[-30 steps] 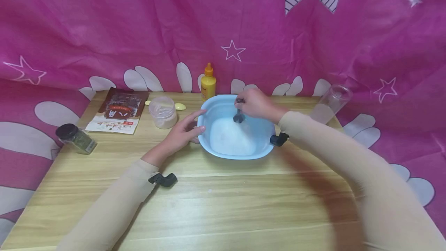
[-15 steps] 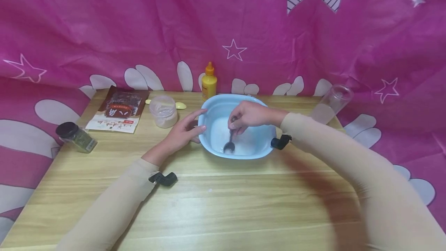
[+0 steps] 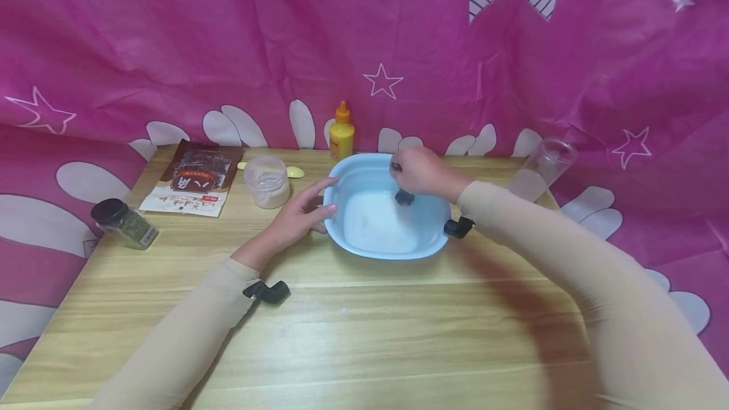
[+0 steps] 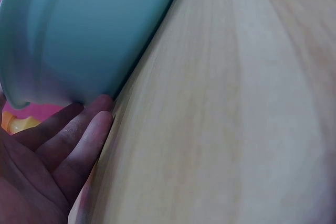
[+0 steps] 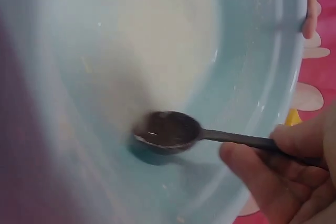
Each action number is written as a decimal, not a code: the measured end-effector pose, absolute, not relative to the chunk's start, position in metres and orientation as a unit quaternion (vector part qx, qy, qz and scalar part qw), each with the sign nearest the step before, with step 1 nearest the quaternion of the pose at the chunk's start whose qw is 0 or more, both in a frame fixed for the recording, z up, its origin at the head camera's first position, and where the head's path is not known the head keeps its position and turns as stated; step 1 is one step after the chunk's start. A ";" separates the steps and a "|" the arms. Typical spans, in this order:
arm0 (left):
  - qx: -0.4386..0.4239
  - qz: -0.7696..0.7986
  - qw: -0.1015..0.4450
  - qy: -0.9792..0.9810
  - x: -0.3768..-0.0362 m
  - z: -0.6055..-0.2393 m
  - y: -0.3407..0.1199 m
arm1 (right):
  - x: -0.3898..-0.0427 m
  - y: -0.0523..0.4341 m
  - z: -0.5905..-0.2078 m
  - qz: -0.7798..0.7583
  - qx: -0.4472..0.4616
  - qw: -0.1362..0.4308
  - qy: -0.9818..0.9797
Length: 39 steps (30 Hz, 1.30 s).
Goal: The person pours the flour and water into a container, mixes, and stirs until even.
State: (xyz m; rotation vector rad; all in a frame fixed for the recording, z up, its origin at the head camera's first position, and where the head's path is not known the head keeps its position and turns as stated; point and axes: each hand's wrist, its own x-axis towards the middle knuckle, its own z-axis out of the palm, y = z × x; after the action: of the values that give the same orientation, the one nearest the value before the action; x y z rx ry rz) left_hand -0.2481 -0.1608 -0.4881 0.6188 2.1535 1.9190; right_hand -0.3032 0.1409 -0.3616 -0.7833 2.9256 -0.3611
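On the wooden surface (image 3: 364, 334), the left hand (image 3: 299, 217) rests with fingers straight against the outer left wall of the light blue basin (image 3: 342, 233). Inside the basin, over white powder (image 3: 376, 226), the right hand (image 3: 418, 173) pinches a dark spoon (image 5: 173, 131) by its handle, bowl near the far wall.

bright even light, blurry wrist views

1. The packet (image 3: 193, 180) lying flat on the desk (image 3: 364, 321) bears large white characters on a dark band; the clearest reads "八".
2. Its smaller print is too blurred to read.
3. The yellow bottle (image 3: 341, 134) shows no legible label.
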 end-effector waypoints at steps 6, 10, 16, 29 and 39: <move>0.206 0.647 0.101 0.727 -0.249 -0.489 -0.161 | -0.302 0.132 -0.367 -0.186 -0.252 0.054 0.948; 0.210 0.650 0.105 0.722 -0.249 -0.489 -0.161 | -0.299 0.127 -0.370 -0.274 -0.264 0.110 0.918; 0.211 0.652 0.107 0.721 -0.248 -0.489 -0.161 | -0.295 0.127 -0.370 -0.339 -0.292 0.230 0.864; 0.207 0.653 0.103 0.721 -0.247 -0.487 -0.160 | -0.303 0.144 -0.354 -0.110 -0.291 0.155 0.938; 0.208 0.649 0.105 0.724 -0.248 -0.488 -0.161 | -0.303 0.140 -0.359 -0.134 -0.350 0.095 0.922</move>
State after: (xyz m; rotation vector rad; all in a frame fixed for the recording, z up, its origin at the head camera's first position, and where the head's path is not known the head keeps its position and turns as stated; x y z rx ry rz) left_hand -0.2480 -0.1613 -0.4881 0.6119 2.1338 1.9144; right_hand -0.3035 0.1399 -0.3589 -1.0380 2.7343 -0.3985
